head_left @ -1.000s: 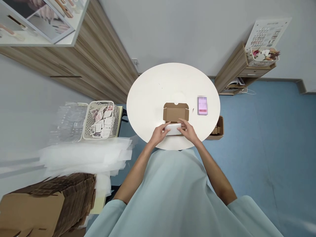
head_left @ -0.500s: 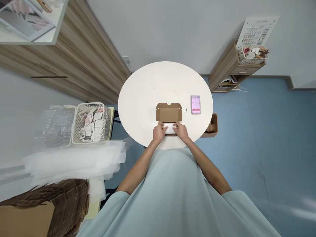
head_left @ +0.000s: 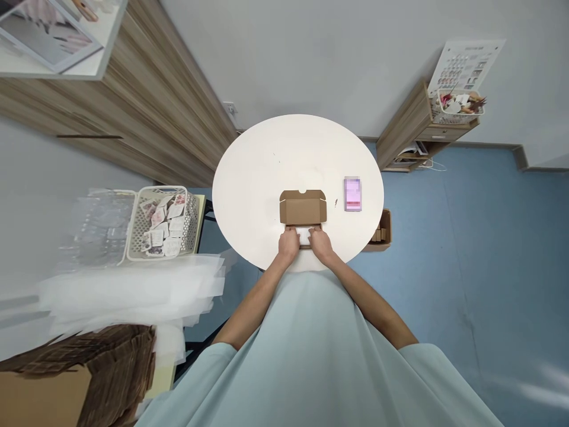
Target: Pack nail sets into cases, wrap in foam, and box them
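Observation:
A small brown cardboard box (head_left: 303, 212) lies on the white oval table (head_left: 253, 172), its lid flap raised on the far side. Inside its near part is a white packet (head_left: 304, 235), which looks wrapped in thin sheet. My left hand (head_left: 289, 243) is closed at the packet's left end, fingers curled inward and pressing on it. At the right end my right hand (head_left: 320, 243) is closed the same way. The fingertips of both hands are mostly hidden. A phone (head_left: 352, 194) with a blurred pink screen rests right of the box.
To the left stand a white basket of small packets (head_left: 164, 225), a pile of white sheets (head_left: 133, 290) and stacked flat cardboard (head_left: 111, 367). A carton (head_left: 383, 231) holding small boxes is on the floor, right of the table. A wooden cabinet (head_left: 404, 130) stands farther back.
Both hands have curled from a fingertip pinch into closed fingers on the packet, which sits lower in the box. The whole view has shifted slightly.

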Tool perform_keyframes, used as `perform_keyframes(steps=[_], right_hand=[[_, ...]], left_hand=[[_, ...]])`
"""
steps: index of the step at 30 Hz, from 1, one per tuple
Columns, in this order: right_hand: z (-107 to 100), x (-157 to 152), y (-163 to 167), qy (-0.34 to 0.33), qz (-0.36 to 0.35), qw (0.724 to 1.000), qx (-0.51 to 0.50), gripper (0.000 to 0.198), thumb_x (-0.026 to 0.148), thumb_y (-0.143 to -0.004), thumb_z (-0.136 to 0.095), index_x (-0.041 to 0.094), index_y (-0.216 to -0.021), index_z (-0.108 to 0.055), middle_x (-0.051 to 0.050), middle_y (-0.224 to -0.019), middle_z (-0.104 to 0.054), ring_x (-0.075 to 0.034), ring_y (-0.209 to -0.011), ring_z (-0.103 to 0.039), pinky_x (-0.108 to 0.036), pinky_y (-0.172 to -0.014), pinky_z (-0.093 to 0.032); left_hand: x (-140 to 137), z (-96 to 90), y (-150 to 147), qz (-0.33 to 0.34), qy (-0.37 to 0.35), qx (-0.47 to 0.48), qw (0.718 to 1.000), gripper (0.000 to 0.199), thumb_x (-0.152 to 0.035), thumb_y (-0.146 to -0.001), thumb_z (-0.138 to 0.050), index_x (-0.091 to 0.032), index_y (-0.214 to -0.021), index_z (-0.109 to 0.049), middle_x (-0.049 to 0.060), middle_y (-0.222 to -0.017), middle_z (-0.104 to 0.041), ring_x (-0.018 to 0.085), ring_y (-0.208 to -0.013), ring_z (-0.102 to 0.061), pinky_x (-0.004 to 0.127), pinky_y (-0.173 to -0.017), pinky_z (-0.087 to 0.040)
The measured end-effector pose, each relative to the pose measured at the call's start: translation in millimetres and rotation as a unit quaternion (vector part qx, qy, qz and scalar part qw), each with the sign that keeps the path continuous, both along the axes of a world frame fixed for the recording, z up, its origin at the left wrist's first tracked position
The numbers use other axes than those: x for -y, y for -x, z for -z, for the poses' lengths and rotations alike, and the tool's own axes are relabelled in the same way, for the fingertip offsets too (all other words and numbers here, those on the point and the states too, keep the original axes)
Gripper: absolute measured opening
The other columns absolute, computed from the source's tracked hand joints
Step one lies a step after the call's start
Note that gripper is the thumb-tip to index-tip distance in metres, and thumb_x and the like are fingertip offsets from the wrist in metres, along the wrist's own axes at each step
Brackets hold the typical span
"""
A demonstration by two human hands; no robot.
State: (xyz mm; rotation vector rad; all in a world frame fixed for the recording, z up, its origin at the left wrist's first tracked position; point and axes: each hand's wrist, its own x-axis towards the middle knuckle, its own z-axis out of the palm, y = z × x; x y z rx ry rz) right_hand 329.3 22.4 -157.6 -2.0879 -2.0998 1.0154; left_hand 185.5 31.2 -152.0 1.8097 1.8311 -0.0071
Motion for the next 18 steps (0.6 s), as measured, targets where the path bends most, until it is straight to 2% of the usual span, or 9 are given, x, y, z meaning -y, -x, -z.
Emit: perform_keyframes(steps=[4,7,9,11,14,16,18], right_hand=[[-12.4,-2.5,-2.0,-0.015,-0.003,1.000,0.000,0.019,0.013,-0.101,-0.057,0.019,-0.103,-0.074,-0.016,-0.112,-0.073,-0.027,-0.101,-0.070,-0.035,-0.088,-0.055],[-27.7,-12.9,-21.4,-0.072,0.030,0.997,-0.027,0.022,0.027,-0.107,-0.053,0.020,-0.108,-0.074,-0.017,-0.109,-0.073,-0.029,-0.102,-0.070,-0.039,-0.093,-0.055],[-35.3,-26.0,-39.7,-0.136,0.093,0.985,-0.059,0.029,0.034,-0.108,-0.049,0.018,-0.120,-0.071,-0.018,-0.115,-0.073,-0.032,-0.109,-0.069,-0.044,-0.099,-0.054],[-37.6,-42.5,-55.6,-0.163,0.147,0.970,-0.101,0.038,0.037,-0.105,-0.056,0.014,-0.135,-0.063,-0.021,-0.129,-0.070,-0.034,-0.123,-0.066,-0.048,-0.106,-0.053],[-31.6,-66.1,-66.1,-0.109,0.207,0.957,-0.173,0.054,0.037,-0.098,-0.067,0.012,-0.144,-0.057,-0.023,-0.139,-0.068,-0.034,-0.130,-0.066,-0.050,-0.110,-0.054],[-25.3,-76.3,-64.5,-0.070,0.230,0.947,-0.214,0.058,0.035,-0.095,-0.070,0.013,-0.147,-0.055,-0.022,-0.140,-0.069,-0.033,-0.126,-0.070,-0.049,-0.108,-0.056],[-20.8,-81.0,-60.1,-0.053,0.243,0.938,-0.243,0.062,0.033,-0.092,-0.072,0.015,-0.148,-0.055,-0.021,-0.141,-0.070,-0.031,-0.121,-0.073,-0.048,-0.106,-0.058]], left_hand=[[-2.3,-9.4,1.2,-0.012,0.011,-0.004,1.000,0.019,-0.017,-0.098,-0.057,-0.015,-0.109,-0.072,0.022,-0.118,-0.070,0.035,-0.104,-0.074,0.043,-0.088,-0.057],[-10.6,-20.2,15.9,-0.054,-0.040,0.034,0.997,0.018,-0.025,-0.101,-0.057,-0.019,-0.106,-0.072,0.019,-0.118,-0.069,0.036,-0.110,-0.072,0.045,-0.093,-0.057],[-23.1,-25.1,30.0,-0.115,-0.102,0.080,0.985,0.025,-0.031,-0.101,-0.058,-0.020,-0.120,-0.069,0.018,-0.128,-0.066,0.035,-0.116,-0.070,0.046,-0.099,-0.056],[-40.0,-27.0,42.6,-0.177,-0.134,0.136,0.965,0.050,-0.032,-0.097,-0.064,-0.016,-0.144,-0.057,0.022,-0.147,-0.058,0.035,-0.125,-0.066,0.048,-0.107,-0.053],[-64.4,-26.5,52.1,-0.244,-0.053,0.222,0.942,0.077,-0.029,-0.093,-0.071,-0.012,-0.161,-0.039,0.026,-0.157,-0.053,0.035,-0.131,-0.065,0.048,-0.110,-0.053],[-73.8,-27.1,52.3,-0.260,0.003,0.267,0.928,0.084,-0.028,-0.091,-0.073,-0.012,-0.164,-0.035,0.026,-0.159,-0.054,0.035,-0.132,-0.066,0.047,-0.108,-0.054],[-76.5,-29.6,50.0,-0.259,0.019,0.301,0.918,0.086,-0.027,-0.090,-0.075,-0.014,-0.165,-0.034,0.025,-0.160,-0.054,0.034,-0.132,-0.067,0.045,-0.108,-0.054]])
